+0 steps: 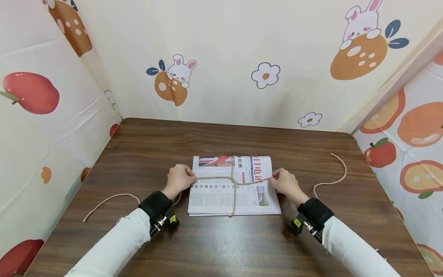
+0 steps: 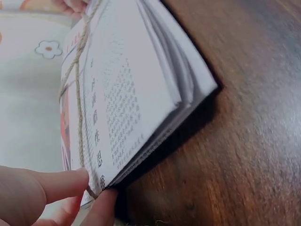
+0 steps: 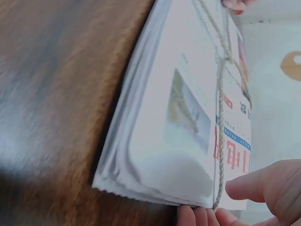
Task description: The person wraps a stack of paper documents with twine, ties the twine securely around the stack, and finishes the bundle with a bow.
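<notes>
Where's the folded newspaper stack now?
Head view, lower centre: the white folded newspaper stack lies on the brown wooden table, between the left hand and right hand, with beige twine crossed over it.

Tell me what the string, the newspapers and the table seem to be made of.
String: probably jute or similar plant fibre, matt and rough; twisted strands show.
Newspapers: thin, dull paper, judging by the printed columns and layered, slightly ragged edges.
Table: wood or wood-look laminate, with brown streaky grain and a soft sheen; which one stays open.
</notes>
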{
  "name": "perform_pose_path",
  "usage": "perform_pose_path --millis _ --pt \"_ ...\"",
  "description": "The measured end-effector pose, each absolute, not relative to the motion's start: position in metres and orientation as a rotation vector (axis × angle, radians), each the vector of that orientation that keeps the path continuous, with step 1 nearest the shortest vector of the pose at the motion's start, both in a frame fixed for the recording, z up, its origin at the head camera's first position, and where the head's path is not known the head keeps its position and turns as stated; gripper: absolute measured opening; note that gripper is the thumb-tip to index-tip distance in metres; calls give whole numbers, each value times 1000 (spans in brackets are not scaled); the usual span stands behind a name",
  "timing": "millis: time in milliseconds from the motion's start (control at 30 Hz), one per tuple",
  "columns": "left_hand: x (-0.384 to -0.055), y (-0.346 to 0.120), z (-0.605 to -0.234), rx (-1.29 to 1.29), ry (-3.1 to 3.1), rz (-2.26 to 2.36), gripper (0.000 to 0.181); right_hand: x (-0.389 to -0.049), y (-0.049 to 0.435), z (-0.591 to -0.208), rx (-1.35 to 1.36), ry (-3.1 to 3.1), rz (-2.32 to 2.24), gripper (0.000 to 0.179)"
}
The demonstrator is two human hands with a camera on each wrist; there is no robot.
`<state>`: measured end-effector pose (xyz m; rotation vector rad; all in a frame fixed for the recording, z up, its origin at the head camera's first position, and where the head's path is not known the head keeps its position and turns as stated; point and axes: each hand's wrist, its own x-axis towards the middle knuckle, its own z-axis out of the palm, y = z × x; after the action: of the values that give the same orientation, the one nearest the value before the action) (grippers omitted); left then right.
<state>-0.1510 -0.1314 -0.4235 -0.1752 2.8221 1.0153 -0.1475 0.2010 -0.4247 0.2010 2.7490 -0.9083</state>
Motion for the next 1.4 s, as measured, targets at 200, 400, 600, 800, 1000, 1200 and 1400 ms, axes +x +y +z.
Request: perform_pose_path --millis 200,400,600,800,1000,1200,1400 --pt "-155 -137 -424 -366 2535 1256 38 -153 205 -425 327 2543 -1078 36" --pt "-160 -140 -423 -473 2323 1349 33 -154 204 -421 384 2403 -1189 36" --pt "-161 -142 -423 -459 2310 1305 27 -157 207 -419 413 2313 -1237 35" --pt "-158 -142 -418 -382 2376 1301 25 -156 208 -416 387 2322 -1257 29" --pt "-156 -141 -414 -342 2390 1314 24 -154 207 -414 387 2352 -1232 27" --pt "-155 -142 -402 -209 2478 1331 25 -159 215 -406 277 2379 -1192 40" --pt "-159 -146 -377 -43 2637 1340 23 -165 225 -388 130 2448 -1253 34"
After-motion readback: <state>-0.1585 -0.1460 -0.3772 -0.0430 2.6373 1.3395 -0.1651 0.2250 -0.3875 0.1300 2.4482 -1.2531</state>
